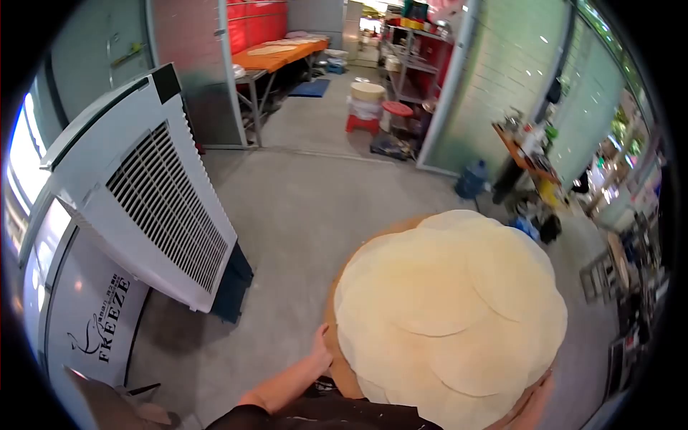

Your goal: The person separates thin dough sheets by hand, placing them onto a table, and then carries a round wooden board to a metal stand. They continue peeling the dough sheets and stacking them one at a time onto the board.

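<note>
A large round brown board (345, 374) is held at waist height, piled with thin, pale, round overlapping sheets (444, 287). My left hand (322, 347) grips the board's left edge, its fingers partly hidden beneath the rim. On the lower right edge, my right hand (534, 401) holds the board too, mostly hidden by the sheets and the rim. The sheets lie flat and cover nearly the whole board.
A tall white air cooler (143, 193) stands at left beside a sign (93, 315). Ahead, a doorway leads to an orange-topped table (279, 54), red stools (362, 123) and shelves (423, 64). A blue water bottle (471, 179) stands by the right glass partition (502, 79).
</note>
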Action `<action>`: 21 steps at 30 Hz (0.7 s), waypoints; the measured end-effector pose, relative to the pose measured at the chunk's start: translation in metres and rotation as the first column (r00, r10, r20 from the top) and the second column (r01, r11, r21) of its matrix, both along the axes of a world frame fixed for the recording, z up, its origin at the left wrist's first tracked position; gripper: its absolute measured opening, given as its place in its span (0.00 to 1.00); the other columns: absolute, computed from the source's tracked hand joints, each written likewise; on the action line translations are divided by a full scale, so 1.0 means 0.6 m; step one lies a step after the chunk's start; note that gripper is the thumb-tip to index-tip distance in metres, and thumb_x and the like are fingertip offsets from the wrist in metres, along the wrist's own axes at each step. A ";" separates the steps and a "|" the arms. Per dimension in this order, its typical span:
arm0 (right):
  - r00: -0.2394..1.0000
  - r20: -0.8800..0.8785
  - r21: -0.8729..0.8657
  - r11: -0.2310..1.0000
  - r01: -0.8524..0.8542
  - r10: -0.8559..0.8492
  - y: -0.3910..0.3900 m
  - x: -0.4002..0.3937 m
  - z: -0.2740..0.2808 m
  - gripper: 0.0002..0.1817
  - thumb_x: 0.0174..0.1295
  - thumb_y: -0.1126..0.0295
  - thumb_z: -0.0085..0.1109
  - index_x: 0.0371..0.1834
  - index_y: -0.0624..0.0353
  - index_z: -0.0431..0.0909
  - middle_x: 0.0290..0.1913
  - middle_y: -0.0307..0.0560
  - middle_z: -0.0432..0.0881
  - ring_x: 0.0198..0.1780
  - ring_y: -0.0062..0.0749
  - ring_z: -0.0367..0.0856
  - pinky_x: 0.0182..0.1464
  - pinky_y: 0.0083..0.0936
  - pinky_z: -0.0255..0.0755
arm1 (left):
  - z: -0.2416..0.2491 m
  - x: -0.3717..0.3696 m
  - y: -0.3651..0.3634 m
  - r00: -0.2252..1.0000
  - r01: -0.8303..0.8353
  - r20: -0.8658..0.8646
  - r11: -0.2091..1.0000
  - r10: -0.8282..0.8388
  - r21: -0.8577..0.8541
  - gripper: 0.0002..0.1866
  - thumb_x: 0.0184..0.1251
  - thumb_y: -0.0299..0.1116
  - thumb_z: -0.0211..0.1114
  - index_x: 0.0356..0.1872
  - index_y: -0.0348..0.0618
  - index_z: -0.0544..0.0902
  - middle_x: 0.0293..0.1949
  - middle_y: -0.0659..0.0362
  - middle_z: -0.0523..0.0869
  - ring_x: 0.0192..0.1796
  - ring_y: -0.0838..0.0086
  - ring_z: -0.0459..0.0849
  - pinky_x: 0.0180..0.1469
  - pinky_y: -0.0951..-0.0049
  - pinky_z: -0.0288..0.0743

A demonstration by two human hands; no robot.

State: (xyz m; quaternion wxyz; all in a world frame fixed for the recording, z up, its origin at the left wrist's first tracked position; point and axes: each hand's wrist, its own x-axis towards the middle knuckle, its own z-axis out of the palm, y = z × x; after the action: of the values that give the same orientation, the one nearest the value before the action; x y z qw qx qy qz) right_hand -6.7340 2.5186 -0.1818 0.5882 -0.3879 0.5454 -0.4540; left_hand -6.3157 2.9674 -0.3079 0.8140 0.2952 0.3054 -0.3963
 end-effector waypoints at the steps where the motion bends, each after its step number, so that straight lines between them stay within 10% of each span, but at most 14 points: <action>1: 0.999 0.007 -0.015 0.999 -0.045 0.046 -0.040 0.099 0.004 0.27 0.58 0.57 0.42 0.57 0.64 0.61 0.56 0.53 0.64 0.55 0.43 0.64 0.54 0.34 0.62 | -0.001 0.053 0.008 0.999 -0.055 0.004 0.999 0.055 0.000 0.25 0.54 0.50 0.51 0.50 0.48 0.71 0.51 0.59 0.74 0.52 0.63 0.70 0.56 0.60 0.60; 7: 0.976 0.094 -0.007 0.980 -0.199 0.199 -0.171 0.617 -0.048 0.27 0.58 0.58 0.42 0.57 0.65 0.61 0.56 0.54 0.64 0.55 0.43 0.64 0.53 0.33 0.62 | 0.030 0.407 0.024 0.949 -0.311 0.016 0.931 0.314 0.191 0.21 0.52 0.46 0.55 0.44 0.45 0.73 0.42 0.57 0.77 0.45 0.64 0.74 0.48 0.63 0.68; 21: 0.864 0.304 -0.144 0.916 -0.374 0.401 -0.430 1.594 -0.096 0.26 0.59 0.59 0.41 0.57 0.65 0.61 0.57 0.54 0.64 0.55 0.43 0.64 0.52 0.33 0.63 | 0.074 1.273 -0.102 0.887 -0.447 0.113 0.894 0.449 -0.038 0.23 0.48 0.46 0.55 0.43 0.44 0.74 0.41 0.57 0.78 0.45 0.62 0.75 0.50 0.66 0.68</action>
State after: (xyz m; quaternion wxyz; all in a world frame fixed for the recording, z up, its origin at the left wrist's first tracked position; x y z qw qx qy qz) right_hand -5.7779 2.2607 -0.2397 0.7333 -0.4322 0.3325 -0.4061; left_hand -5.5518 2.9062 -0.2636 0.9016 0.2355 0.3143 -0.1813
